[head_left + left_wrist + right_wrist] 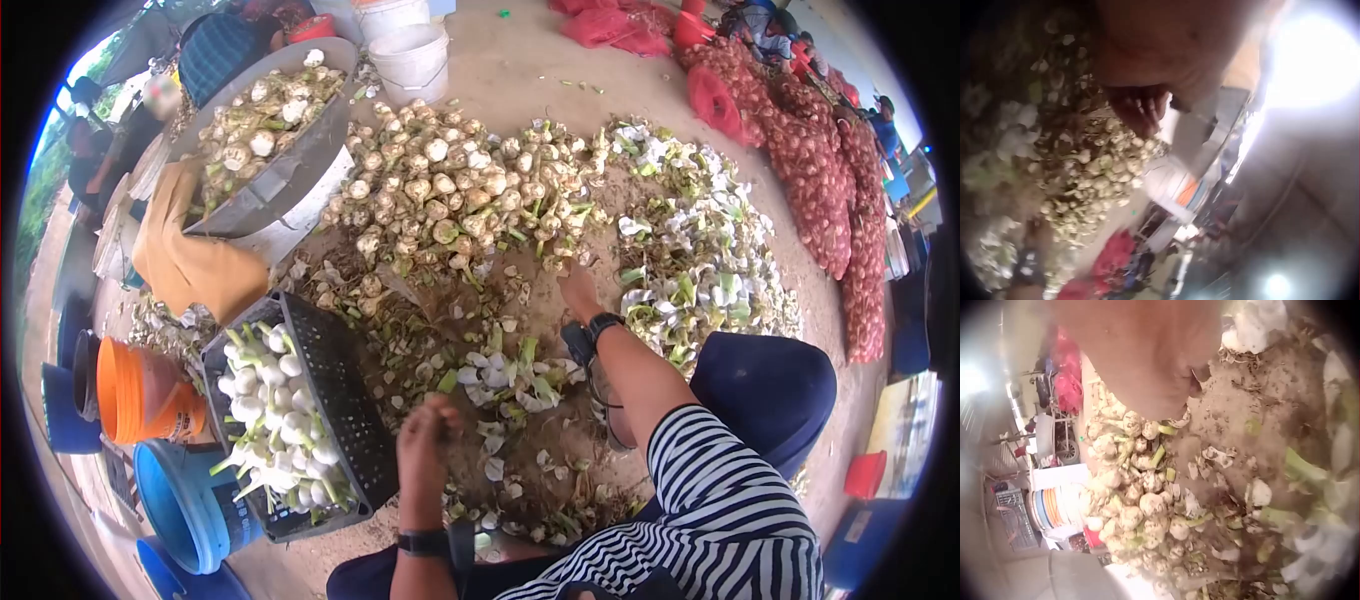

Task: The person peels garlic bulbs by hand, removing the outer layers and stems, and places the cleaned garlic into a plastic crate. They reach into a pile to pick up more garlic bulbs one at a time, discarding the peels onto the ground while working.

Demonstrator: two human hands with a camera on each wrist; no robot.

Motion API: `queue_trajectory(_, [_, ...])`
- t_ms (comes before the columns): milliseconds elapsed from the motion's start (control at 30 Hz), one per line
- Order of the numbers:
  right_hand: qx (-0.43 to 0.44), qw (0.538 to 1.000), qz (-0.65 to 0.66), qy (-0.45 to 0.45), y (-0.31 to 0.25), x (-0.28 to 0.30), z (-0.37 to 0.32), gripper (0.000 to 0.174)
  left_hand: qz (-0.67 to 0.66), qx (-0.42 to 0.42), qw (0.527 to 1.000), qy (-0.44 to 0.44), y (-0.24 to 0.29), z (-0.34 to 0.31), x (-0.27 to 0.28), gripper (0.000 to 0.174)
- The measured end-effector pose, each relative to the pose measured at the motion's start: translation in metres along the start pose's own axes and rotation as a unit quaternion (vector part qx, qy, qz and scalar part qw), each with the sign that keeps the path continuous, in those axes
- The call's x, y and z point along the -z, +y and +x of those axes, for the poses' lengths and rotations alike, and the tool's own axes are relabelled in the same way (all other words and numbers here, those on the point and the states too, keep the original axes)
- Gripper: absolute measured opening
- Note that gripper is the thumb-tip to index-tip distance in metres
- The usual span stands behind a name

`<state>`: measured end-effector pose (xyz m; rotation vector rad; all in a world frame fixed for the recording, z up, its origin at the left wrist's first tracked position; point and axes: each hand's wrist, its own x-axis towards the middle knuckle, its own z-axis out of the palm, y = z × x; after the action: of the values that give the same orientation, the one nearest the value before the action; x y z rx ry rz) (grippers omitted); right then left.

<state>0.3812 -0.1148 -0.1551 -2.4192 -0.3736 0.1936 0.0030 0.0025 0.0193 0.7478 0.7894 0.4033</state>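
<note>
Garlic bulbs point(440, 185), round, dirty white and brown, in a big heap on the bare brown floor point(540, 62), just past the right hand point(577, 290). Closest of all, a black-and-white striped shirt point(720, 465) and dark blue trousers point(765, 390). A bit ahead, the left hand point(428, 432), black band point(424, 543) round the wrist, fingers bent in. Grip mostly closed there; cannot tell about anything inside. Beside that hand, a black plastic crate with little holes point(350, 410), full of clean white bulbs with green stems point(285, 405). To the left of the crate, an orange plastic bucket point(120, 415) and a bright blue plastic bucket point(170, 490). Farther out, the right hand, low at the near edge of the heap. Cannot tell how wide the grip or what in it. Right of the heap, a long pile of white and green peels point(710, 270). Left of the heap, a wide grey tub point(285, 182) with more bulbs inside. Way back, a white plastic bucket point(412, 75) and fat red net sacks point(815, 170).
</note>
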Motion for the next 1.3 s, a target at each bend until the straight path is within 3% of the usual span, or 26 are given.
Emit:
queue_trajectory(200, [-0.031, 0.992, -0.085, -0.091, -0.029, -0.01, 0.018, 0.043, 0.18, 0.057, 0.979, -0.077, -0.019, 0.001, -0.02, 0.024])
queue_trajectory(300, [0.108, 0.974, 0.008, -0.201, -0.04, -0.038, -0.02, 0.043, 0.203, 0.038, 0.978, -0.039, -0.034, 0.016, -0.006, 0.025])
queue_trajectory(367, [0.087, 0.927, 0.162, -0.326, -0.092, -0.021, -0.107, 0.042, 0.241, -0.059, 0.969, 0.022, -0.045, 0.021, 0.006, 0.027])
queue_trajectory(433, [-0.007, 0.799, 0.417, -0.434, -0.103, -0.031, -0.153, 0.054, 0.288, -0.129, 0.943, 0.109, -0.039, 0.027, -0.001, 0.029])
queue_trajectory(533, [-0.03, 0.751, 0.494, -0.437, -0.137, -0.003, -0.202, 0.051, 0.487, -0.27, 0.829, 0.05, -0.026, 0.021, 0.006, 0.037])
queue_trajectory(633, [-0.123, 0.743, 0.513, -0.411, -0.16, 0.024, -0.216, 0.048, 0.533, -0.174, 0.826, 0.058, -0.019, 0.008, -0.003, 0.044])
queue_trajectory(733, [-0.156, 0.765, 0.499, -0.377, -0.169, 0.026, -0.225, 0.048, 0.627, -0.27, 0.728, 0.059, -0.015, -0.01, -0.015, 0.04])
queue_trajectory(833, [-0.15, 0.752, 0.533, -0.357, -0.177, 0.031, -0.229, 0.048, 0.605, -0.32, 0.728, 0.046, -0.016, -0.01, -0.012, 0.039])
queue_trajectory(933, [-0.114, 0.769, 0.515, -0.361, -0.183, 0.055, -0.228, 0.05, 0.405, -0.308, 0.861, 0.012, -0.008, -0.011, -0.015, 0.025])
queue_trajectory(967, [-0.089, 0.772, 0.523, -0.351, -0.186, 0.063, -0.229, 0.049, 0.241, -0.225, 0.944, -0.006, -0.005, -0.009, -0.015, 0.022])
queue_trajectory(1000, [-0.066, 0.773, 0.53, -0.342, -0.186, 0.067, -0.232, 0.048, 0.069, -0.129, 0.989, -0.023, -0.002, -0.009, -0.012, 0.02])
queue_trajectory(1033, [-0.042, 0.774, 0.536, -0.334, -0.188, 0.071, -0.234, 0.047, -0.106, -0.03, 0.993, -0.04, 0.001, -0.008, -0.01, 0.018])
queue_trajectory(1133, [0.023, 0.801, 0.503, -0.323, -0.186, 0.078, -0.239, 0.042, -0.106, -0.02, 0.992, -0.066, 0.001, -0.009, -0.005, 0.02])
queue_trajectory(1233, [-0.112, 0.636, 0.665, -0.374, -0.185, 0.092, -0.242, 0.037, -0.09, -0.037, 0.993, -0.071, 0.001, -0.008, -0.007, 0.023])
queue_trajectory(1300, [-0.123, 0.723, 0.571, -0.368, -0.184, 0.101, -0.245, 0.033, -0.032, -0.077, 0.993, -0.088, -0.003, -0.011, -0.011, 0.026])
